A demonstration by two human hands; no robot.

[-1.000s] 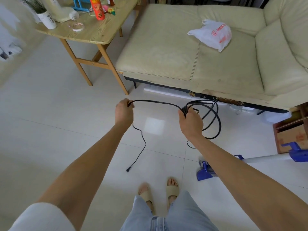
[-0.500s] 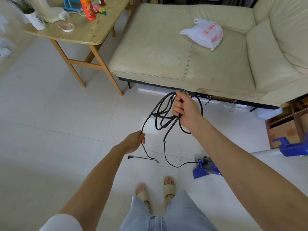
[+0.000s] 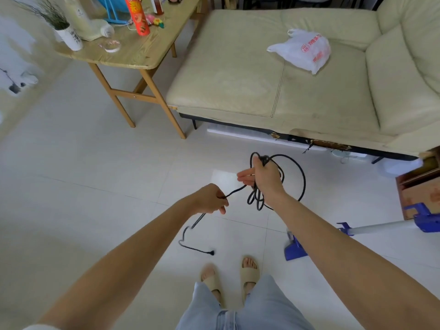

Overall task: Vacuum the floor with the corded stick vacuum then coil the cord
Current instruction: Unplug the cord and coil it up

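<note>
The black cord [image 3: 301, 177] hangs as a bundle of loops from the right hand [image 3: 264, 177], just in front of the sofa [image 3: 238, 75]; that hand holds the gathered turns against the palm with thumb up, its fingers partly straightened toward the left. From there a short run goes down to the left hand [image 3: 209, 198], whose curled fingers pinch the line; below it the free tail trails over the floor tiles to the plug [image 3: 212, 252], near the sandalled feet [image 3: 248, 270]. Half a second ago the left hand was lower and nearer the plug, and the bundle was raised closer to the sofa's edge; now the two hands are close together, so another turn seems about to join the coil and only the tail is left. The blue stick vacuum [image 3: 295, 246] lies on the floor to the right, well out from the sofa; vacuuming looks finished. A white plastic bag [image 3: 302, 50] rests on the sofa seat; a wooden table [image 3: 133, 53] stands beside the sofa's left end.
</note>
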